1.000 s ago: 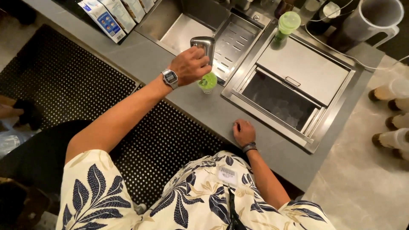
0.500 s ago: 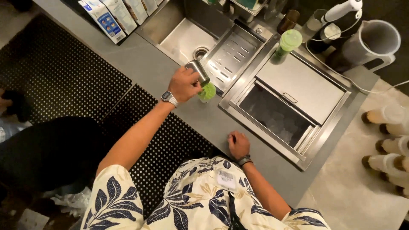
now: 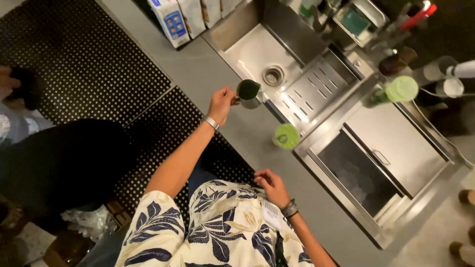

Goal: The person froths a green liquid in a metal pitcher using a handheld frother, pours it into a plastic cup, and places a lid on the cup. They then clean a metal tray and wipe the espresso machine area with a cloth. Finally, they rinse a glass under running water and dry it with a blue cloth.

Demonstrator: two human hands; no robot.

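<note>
Steel is everywhere here: the grey table (image 3: 213, 74) runs diagonally through the view, with a sink (image 3: 252, 49) sunk into it and a perforated drain tray (image 3: 309, 89) lying just beside the basin. The left hand (image 3: 221, 103) holds a small metal pitcher (image 3: 249, 93) by its handle, its grip clamped on that handle, a watch on the wrist below. The pitcher sits upright at the near edge of the sink, and its inside looks dark green. The right hand (image 3: 271, 185) rests low against the table's front edge, close to the person's patterned shirt; its fingers are loosely curled and hold nothing, with dark bands on the wrist.

Between the two hands, nearer the drain tray, a cup of green drink (image 3: 287, 136) stands on the table, well apart from both. Beyond it a second cup with a pale green lid (image 3: 401, 89) stands at the far side of the tray. To the right an ice well (image 3: 358, 170) lies open, its sliding steel lid (image 3: 396, 143) pushed back over the far half. White cartons with blue print (image 3: 170, 20) stand at the table's far left end. A black studded floor mat (image 3: 74, 54) covers the floor below.
</note>
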